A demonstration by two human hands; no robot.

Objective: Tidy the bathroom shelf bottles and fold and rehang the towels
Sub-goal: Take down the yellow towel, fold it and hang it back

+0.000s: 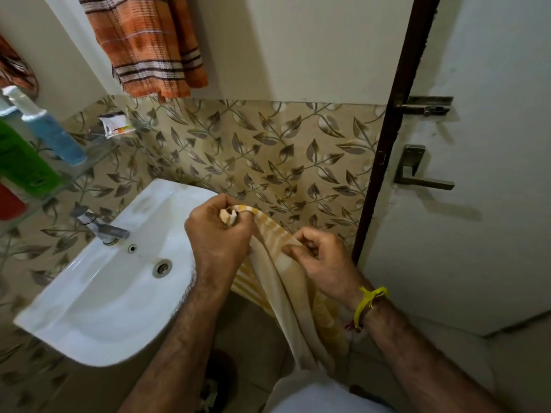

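1. The left hand (pixel 219 231) is closed in a fist round a bunched corner of the yellow towel (pixel 286 293), gripping it tight just past the right edge of the sink (pixel 98 296).
2. The right hand (pixel 320 259) pinches the same towel lower along its top edge, thumb and forefinger nipped on the cloth, the other fingers curled in.
3. Between the two hands the towel is pulled into a short sloping span; the rest hangs down in long folds in front of the person, reaching toward the floor.
4. A yellow thread (pixel 368 302) is tied round the right wrist.
5. An orange towel (pixel 149 43) with dark and white stripes hangs on the wall above the leaf-patterned tiles (pixel 268 150).
6. On the glass shelf (pixel 89 162) at the left stand a blue bottle (pixel 47 129) and a green bottle (pixel 21 162), both leaning in the wide lens, with something red below them at the frame edge.
7. The tap (pixel 101 226) sits at the back of the sink, near the shelf.
8. The door (pixel 477 174) stands to the right, with its handle (pixel 417 171) and a bolt (pixel 426 106) above.
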